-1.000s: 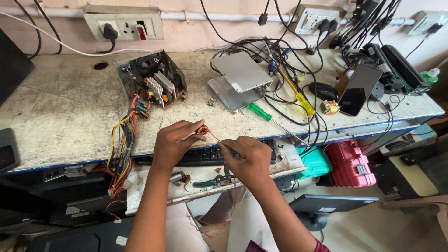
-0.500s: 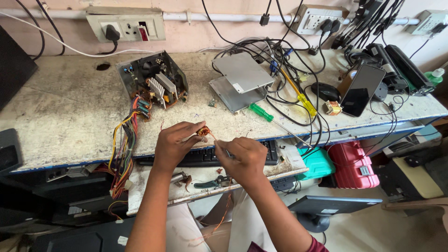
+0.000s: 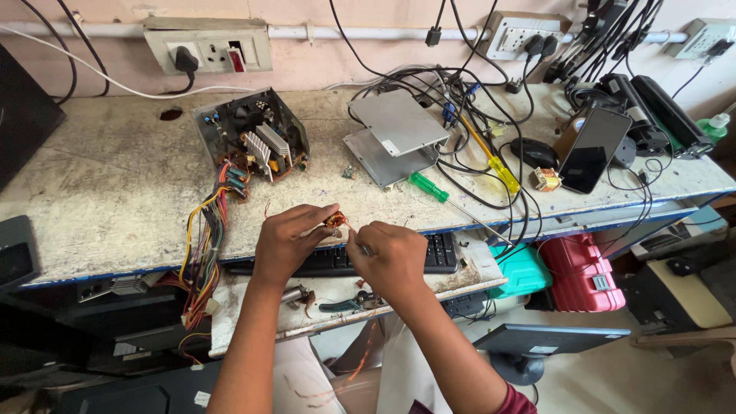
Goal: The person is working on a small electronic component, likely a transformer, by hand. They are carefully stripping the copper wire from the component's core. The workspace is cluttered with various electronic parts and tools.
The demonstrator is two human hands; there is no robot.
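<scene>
Coil (image 3: pixel 335 222): small, copper-wound | left hand (image 3: pixel 287 241) pinches | right hand (image 3: pixel 391 257) beside

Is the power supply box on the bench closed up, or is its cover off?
Cover off. The power supply box lies with its heat sinks and components exposed, its coloured wire bundle trailing over the bench edge.

Left hand (image 3: pixel 285 244) pinches a small copper coil (image 3: pixel 335 221) above the keyboard (image 3: pixel 337 261); right hand (image 3: pixel 389 258), closed on a thin tool, meets the coil. Behind, on the bench (image 3: pixel 100 192), lie an open power supply (image 3: pixel 249 138) and green screwdriver (image 3: pixel 429 188).
</scene>
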